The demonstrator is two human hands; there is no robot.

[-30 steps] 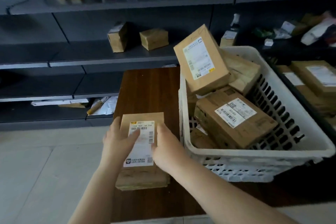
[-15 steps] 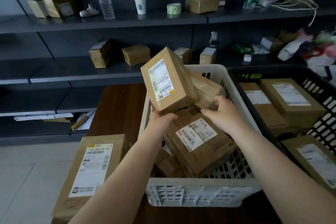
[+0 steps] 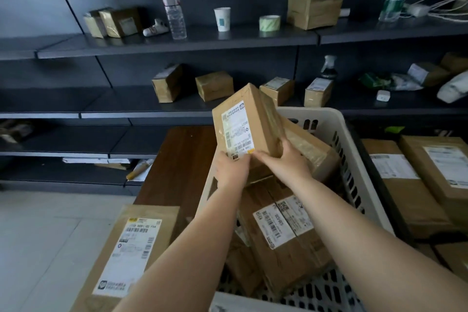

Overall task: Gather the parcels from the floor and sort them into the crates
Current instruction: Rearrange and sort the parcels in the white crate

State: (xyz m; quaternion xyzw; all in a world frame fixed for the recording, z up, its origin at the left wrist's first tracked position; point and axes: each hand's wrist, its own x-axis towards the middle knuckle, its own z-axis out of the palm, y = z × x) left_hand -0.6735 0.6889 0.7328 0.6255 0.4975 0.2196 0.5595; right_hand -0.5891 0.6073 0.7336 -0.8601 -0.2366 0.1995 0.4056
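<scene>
I hold a labelled cardboard parcel (image 3: 247,124) by its lower end, tilted up on end above the white slatted crate (image 3: 336,134), its shipping label facing me. My left hand (image 3: 231,168) grips the bottom left corner, fingers curled under the box and thumb over the label's lower edge. My right hand (image 3: 283,162) clasps the bottom right corner, thumb pressed on the front face and fingers wrapped round the far side, where I cannot see them.

The parcel leans over another taped box (image 3: 311,149) that lies against the crate's far wall. Below my forearms, inside the same crate, a large brown box with a white barcode label (image 3: 281,228) lies tilted, with more cardboard tucked beneath it at the left.

The crate sits on a dark wooden table (image 3: 177,159). Just left of it on the table lies a flat brown parcel with a long white label (image 3: 134,253), near my left forearm. To the right stands a black crate (image 3: 374,167) holding several flat labelled parcels (image 3: 405,185).

Behind everything run dark metal shelves (image 3: 177,43). The upper one bears a clear water bottle (image 3: 173,5), a paper cup (image 3: 222,19), a roll of tape (image 3: 269,23) and a taped carton (image 3: 314,10); the one below carries several small boxes (image 3: 214,85) and a spray bottle (image 3: 329,67).
</scene>
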